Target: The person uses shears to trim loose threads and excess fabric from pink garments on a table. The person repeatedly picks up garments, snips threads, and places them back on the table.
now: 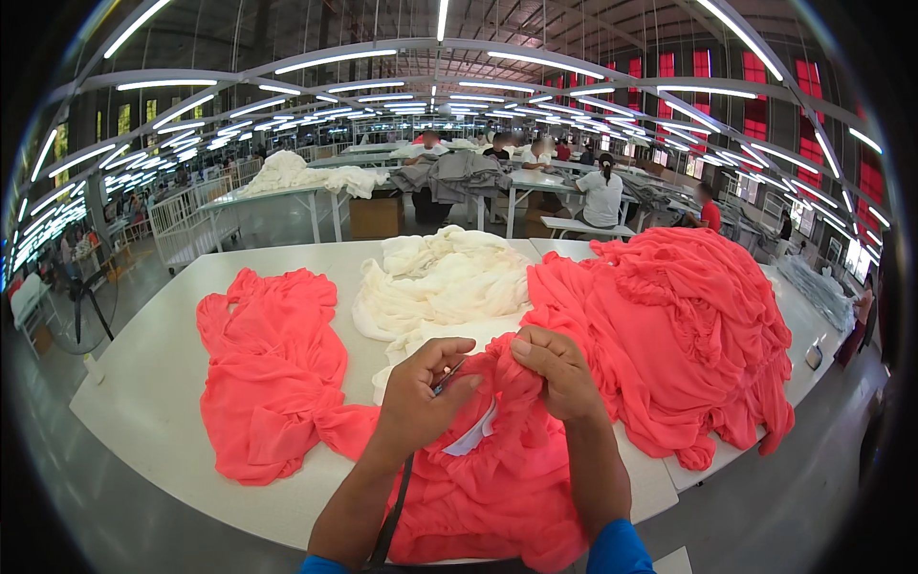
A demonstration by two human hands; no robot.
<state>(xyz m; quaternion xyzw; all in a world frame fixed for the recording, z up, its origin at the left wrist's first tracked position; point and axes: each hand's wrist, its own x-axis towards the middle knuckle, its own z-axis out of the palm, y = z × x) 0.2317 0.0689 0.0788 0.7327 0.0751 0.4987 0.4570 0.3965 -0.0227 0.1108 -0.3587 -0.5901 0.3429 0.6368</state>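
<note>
A coral garment [488,497] lies bunched at the table's near edge, its gathered edge raised between my hands. My left hand [426,390] is closed around small thread snips [448,376], mostly hidden by the fingers; the hand rests against the garment's left side. With thumb and fingers pinched, my right hand [557,368] grips the gathered coral edge. A white label or paper piece [472,432] shows inside the garment's opening, below my hands.
Another coral garment [273,373] lies spread to the left on the pale table [143,383]. Cream cloth [440,287] is heaped beyond my hands. A tall coral pile [674,335] stands on the right. Farther off, people sit at tables with grey cloth [454,177].
</note>
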